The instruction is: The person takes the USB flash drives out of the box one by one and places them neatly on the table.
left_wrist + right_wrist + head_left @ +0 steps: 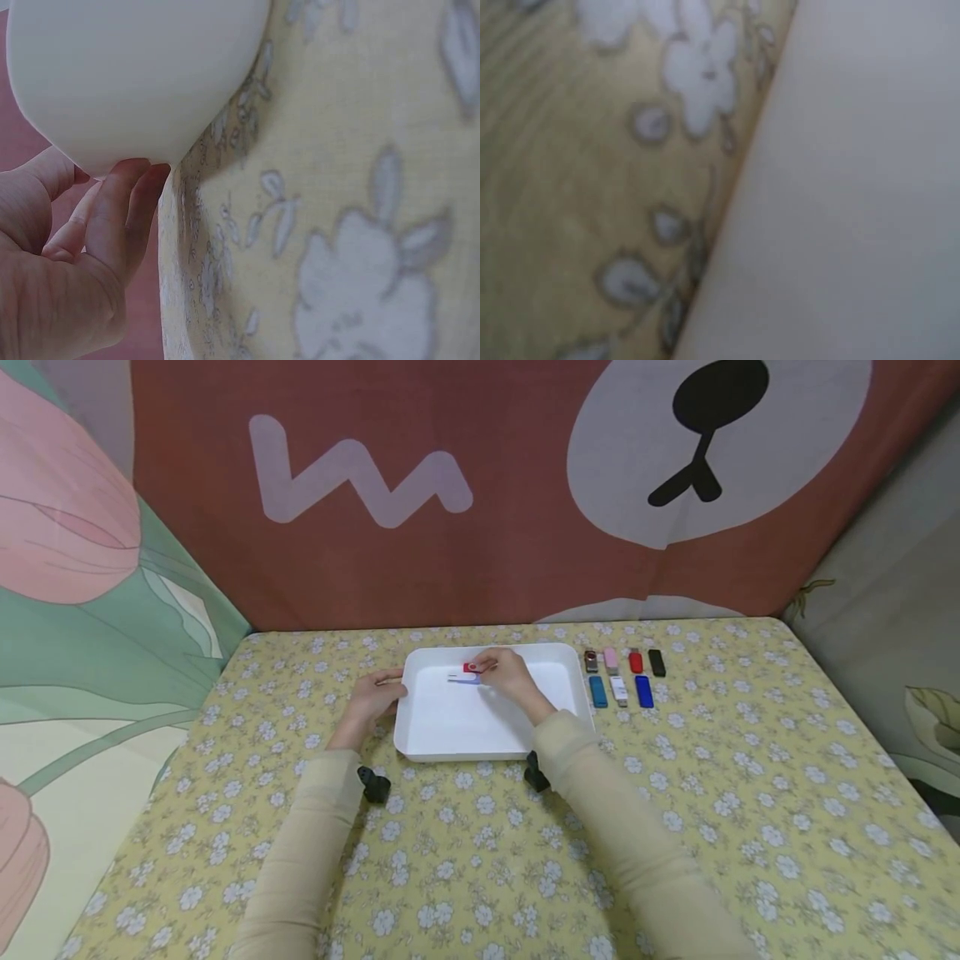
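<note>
A white tray (465, 727) lies on the flowered tablecloth. My left hand (372, 696) holds its left side; in the left wrist view the fingertips press against the tray's outer wall (142, 82) and the thumb goes behind its edge. Over the tray's upper middle, my right hand (507, 675) pinches a small red USB stick (471, 667) between thumb and fingertips. Just below those fingers is a slim lilac-blue item (463, 681), partly covered by the hand; its kind is unclear. The right wrist view shows only the tray's wall (855, 187) and cloth, without the hand.
Right of the tray, several USB sticks lie in two rows: a brown-and-metal one (591, 661), pink (611, 661), red (636, 661) and black (657, 662) behind, teal (597, 692), white (618, 691) and blue (644, 691) in front. A printed curtain (360, 577) hangs behind the table.
</note>
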{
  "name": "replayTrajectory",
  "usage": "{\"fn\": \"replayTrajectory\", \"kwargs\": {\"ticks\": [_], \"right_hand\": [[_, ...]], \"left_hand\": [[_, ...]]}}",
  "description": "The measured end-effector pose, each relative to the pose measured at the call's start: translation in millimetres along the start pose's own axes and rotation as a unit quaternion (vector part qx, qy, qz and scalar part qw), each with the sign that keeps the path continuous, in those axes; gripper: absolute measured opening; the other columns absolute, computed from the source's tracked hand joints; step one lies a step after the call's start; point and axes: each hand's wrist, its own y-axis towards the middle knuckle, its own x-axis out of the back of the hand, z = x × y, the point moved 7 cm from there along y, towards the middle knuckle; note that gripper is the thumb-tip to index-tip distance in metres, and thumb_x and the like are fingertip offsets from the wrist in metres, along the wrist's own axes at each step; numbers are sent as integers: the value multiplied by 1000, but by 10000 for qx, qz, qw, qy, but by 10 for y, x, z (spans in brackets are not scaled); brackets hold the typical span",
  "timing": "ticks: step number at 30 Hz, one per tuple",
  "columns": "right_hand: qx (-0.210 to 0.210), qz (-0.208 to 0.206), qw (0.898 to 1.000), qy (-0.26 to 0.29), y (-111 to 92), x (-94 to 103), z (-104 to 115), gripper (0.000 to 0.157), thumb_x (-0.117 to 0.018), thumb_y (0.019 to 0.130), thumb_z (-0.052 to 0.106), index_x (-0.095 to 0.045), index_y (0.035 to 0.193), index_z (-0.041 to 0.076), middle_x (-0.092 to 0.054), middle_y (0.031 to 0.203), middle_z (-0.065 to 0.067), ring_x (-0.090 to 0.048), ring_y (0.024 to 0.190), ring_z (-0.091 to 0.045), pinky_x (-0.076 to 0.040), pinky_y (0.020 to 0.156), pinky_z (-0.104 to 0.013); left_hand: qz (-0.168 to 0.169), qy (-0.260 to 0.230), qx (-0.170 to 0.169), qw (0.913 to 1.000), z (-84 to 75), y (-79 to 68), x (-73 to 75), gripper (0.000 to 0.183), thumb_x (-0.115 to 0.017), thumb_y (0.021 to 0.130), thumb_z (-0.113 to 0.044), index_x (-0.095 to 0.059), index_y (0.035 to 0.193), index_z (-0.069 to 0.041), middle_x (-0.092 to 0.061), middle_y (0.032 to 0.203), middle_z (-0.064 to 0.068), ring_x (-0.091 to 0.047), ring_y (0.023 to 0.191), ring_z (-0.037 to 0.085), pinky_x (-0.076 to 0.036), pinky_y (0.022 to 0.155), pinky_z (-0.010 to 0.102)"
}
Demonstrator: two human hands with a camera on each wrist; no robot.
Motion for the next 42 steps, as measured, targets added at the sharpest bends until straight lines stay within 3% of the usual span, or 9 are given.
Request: {"fn": "replayTrajectory", "kwargs": {"ticks": [3, 12, 26, 35, 42], "right_hand": [[3, 18, 10000, -4, 27, -31, -5, 25, -61, 82, -6, -73, 101, 6, -70, 97, -10, -64, 93, -21, -53, 80, -28], [85, 25, 9983, -576, -63, -71, 115, 27, -62, 86, -4, -68, 112, -2, -67, 114, -18, -61, 109, -29, -49, 96, -34], [281, 105, 9928, -1162, -47, -121, 98, 22, -62, 86, -3, -69, 107, -3, -66, 112, -17, -61, 108, -28, -50, 94, -33], [33, 96, 9932, -1157, -42, -131, 51, 18, -64, 87, 2, -69, 104, -1, -67, 107, -16, -61, 101, -26, -49, 90, -33], [-210, 250, 9946, -982, -65, -139, 41, 22, -66, 87, 3, -68, 109, 0, -67, 108, -16, -61, 103, -26, -49, 91, -33]], "left_hand": [[13, -8, -30, 10000, 0, 1, -3, 48, -55, 90, -10, -51, 137, -11, -61, 129, 18, -67, 82, 15, -55, 79, 29], [2, 5, -14, 10000, 7, 6, 0, 49, -55, 89, -9, -51, 138, -11, -61, 129, 18, -67, 82, 15, -55, 77, 28], [-12, 50, 2, 10000, 11, 12, 9, 49, -55, 89, -10, -51, 138, -11, -61, 129, 18, -67, 87, 18, -55, 79, 28], [-4, 78, 41, 10000, 13, 36, 3, 49, -54, 89, -10, -51, 138, -12, -60, 130, 17, -67, 93, 21, -55, 82, 30], [20, 84, 40, 10000, 13, 42, 6, 50, -54, 88, -10, -51, 138, -13, -60, 129, 17, -66, 81, 12, -55, 77, 27]]}}
